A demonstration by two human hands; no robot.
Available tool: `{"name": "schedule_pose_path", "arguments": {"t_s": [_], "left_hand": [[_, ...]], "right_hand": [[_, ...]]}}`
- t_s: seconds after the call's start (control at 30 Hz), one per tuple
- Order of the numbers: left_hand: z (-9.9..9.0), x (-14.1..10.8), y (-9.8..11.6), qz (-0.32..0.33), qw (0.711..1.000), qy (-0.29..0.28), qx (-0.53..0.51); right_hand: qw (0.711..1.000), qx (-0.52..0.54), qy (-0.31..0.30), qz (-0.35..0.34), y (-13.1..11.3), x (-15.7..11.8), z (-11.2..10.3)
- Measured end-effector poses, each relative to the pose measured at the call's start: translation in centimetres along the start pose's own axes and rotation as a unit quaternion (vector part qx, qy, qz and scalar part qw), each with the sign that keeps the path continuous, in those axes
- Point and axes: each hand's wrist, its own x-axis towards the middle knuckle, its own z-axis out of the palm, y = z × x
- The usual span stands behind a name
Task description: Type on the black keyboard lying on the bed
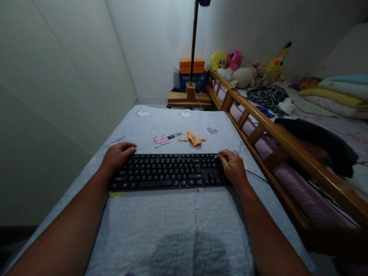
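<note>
A black keyboard (166,171) lies flat on a cloth-covered table (172,230). Its left end is gripped by my left hand (117,156), closed at the upper left corner. At the upper right corner my right hand (232,166) is closed on the keyboard too, with thumb and fingers near the number keys. Beyond the keyboard lie tweezers and a dark-handled tool (171,136), a thin swab-like stick (163,145), and an orange cloth (194,138) over a yellow-handled brush (202,140).
A wooden bed rail (267,130) runs along the right side, with clothes and plush toys (244,74) on the bed behind it. A wooden stand (189,99) with a pole and an orange box (192,66) are past the far edge. The keyboard cable (257,175) trails right.
</note>
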Motion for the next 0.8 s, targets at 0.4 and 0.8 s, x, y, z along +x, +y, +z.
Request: {"name": "schedule_pose_path", "arguments": {"t_s": [0.4,0.8], "left_hand": [[-0.09,-0.08,0.03,0.001,1.0,-0.002,0.006],[0.0,0.41,-0.48,0.017,1.0,0.004,0.008]], "right_hand": [[1.0,-0.005,-0.001,0.005,0.21,0.19,0.09],[0.999,-0.018,0.018,0.022,0.59,0.32,-0.39]]}}
